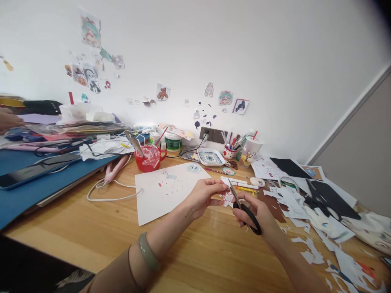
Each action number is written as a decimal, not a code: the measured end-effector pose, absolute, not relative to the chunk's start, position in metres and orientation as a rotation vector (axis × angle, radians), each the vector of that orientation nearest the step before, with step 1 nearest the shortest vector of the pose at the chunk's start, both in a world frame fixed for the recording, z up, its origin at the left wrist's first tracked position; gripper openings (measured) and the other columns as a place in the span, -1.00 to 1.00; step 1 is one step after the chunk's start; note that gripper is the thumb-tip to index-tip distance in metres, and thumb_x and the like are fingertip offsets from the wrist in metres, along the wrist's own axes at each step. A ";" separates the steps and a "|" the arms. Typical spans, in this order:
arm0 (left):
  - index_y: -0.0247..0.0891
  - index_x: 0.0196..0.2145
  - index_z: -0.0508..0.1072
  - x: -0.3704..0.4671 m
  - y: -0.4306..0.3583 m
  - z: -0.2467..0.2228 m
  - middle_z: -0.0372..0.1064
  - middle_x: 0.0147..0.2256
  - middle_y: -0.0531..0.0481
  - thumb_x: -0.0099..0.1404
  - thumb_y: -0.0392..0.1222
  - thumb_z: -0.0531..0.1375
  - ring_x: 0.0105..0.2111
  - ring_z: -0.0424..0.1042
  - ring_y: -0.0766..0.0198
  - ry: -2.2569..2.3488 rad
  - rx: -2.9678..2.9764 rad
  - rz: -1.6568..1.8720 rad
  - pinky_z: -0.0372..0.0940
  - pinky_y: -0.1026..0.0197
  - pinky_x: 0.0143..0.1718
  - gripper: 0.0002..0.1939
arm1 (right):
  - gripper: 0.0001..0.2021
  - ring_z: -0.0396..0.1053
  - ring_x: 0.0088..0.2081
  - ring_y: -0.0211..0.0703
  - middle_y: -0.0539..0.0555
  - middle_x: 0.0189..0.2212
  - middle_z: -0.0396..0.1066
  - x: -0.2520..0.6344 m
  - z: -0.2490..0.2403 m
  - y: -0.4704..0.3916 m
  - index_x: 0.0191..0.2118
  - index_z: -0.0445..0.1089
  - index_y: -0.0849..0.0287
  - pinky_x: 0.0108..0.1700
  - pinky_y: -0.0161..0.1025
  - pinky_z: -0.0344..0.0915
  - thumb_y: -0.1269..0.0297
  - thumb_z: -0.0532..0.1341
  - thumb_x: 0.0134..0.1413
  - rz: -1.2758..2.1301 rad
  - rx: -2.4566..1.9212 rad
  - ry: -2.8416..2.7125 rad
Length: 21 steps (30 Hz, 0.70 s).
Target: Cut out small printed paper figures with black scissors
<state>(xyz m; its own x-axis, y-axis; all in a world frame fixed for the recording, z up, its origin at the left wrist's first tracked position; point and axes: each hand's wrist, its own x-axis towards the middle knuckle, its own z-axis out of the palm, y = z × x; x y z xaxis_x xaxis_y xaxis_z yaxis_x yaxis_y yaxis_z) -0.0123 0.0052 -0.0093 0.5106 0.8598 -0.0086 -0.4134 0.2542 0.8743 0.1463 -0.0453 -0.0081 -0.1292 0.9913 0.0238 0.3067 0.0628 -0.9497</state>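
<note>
Holding a small white paper piece (pixel 225 181) just right of the frame's centre, I pinch it between the thumb and fingers of my left hand (pixel 200 198). The scissors (pixel 240 202) are gripped in my right hand (pixel 258 209), blades pointing up and left at the paper's edge; whether the blades are parted I cannot tell. A red-lined drawing (pixel 227 198) shows directly beneath; I cannot tell whether it belongs to the same piece.

Below my hands, a stretch of wooden tabletop (pixel 210 252) gives my wrists room, its front edge slanting across the lower left. On the right, paper scraps (pixel 311 250) crowd close to my forearm; on the left, one large white sheet (pixel 148 207) reaches up to my left wrist.

My left forearm rises from the bottom centre-left, wearing one bracelet (pixel 148 251); my right comes in from the lower right, bent inward so both hands nearly meet.

Beyond them I count one red mug (pixel 148 161), one patterned dish (pixel 210 157), one pen cup (pixel 229 152) and one drink cup (pixel 251 149) with a red straw. Two black sheets (pixel 290 167) lie at the right. Another person's hand (pixel 9 121) shows at the left edge.
</note>
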 end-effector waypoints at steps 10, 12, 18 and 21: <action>-0.32 -0.48 0.43 -0.013 0.005 -0.009 0.35 -0.42 -0.01 -0.13 -0.12 0.30 -0.42 0.30 0.37 0.561 0.956 0.922 0.20 0.33 -0.48 -0.75 | -0.75 0.17 -0.63 -0.36 -0.16 -0.69 0.20 0.146 -0.006 -0.048 -0.37 0.20 0.14 -0.56 -0.38 0.19 0.17 0.24 -0.16 1.110 -1.327 -1.574; -0.33 -0.49 0.44 -0.013 0.005 -0.009 0.35 -0.42 -0.02 -0.12 -0.12 0.30 -0.43 0.30 0.36 0.561 0.964 0.921 0.20 0.32 -0.48 -0.75 | -0.75 0.17 -0.64 -0.35 -0.15 -0.69 0.20 0.146 -0.006 -0.048 -0.37 0.21 0.14 -0.57 -0.37 0.20 0.16 0.24 -0.17 1.111 -1.319 -1.577; -0.33 -0.51 0.44 -0.013 0.004 -0.009 0.37 -0.44 -0.03 -0.12 -0.11 0.28 -0.43 0.31 0.35 0.568 0.985 0.912 0.19 0.32 -0.46 -0.76 | -0.72 0.20 -0.65 -0.33 -0.13 -0.69 0.21 0.147 -0.006 -0.047 -0.37 0.20 0.14 -0.61 -0.36 0.17 0.13 0.24 -0.19 1.124 -1.312 -1.591; -0.33 -0.51 0.44 -0.012 0.004 -0.009 0.37 -0.45 -0.03 -0.12 -0.12 0.29 -0.44 0.31 0.35 0.560 0.986 0.908 0.19 0.32 -0.46 -0.77 | -0.73 0.20 -0.64 -0.34 -0.15 -0.68 0.19 0.148 -0.009 -0.045 -0.37 0.20 0.14 -0.59 -0.36 0.18 0.13 0.24 -0.19 1.139 -1.300 -1.590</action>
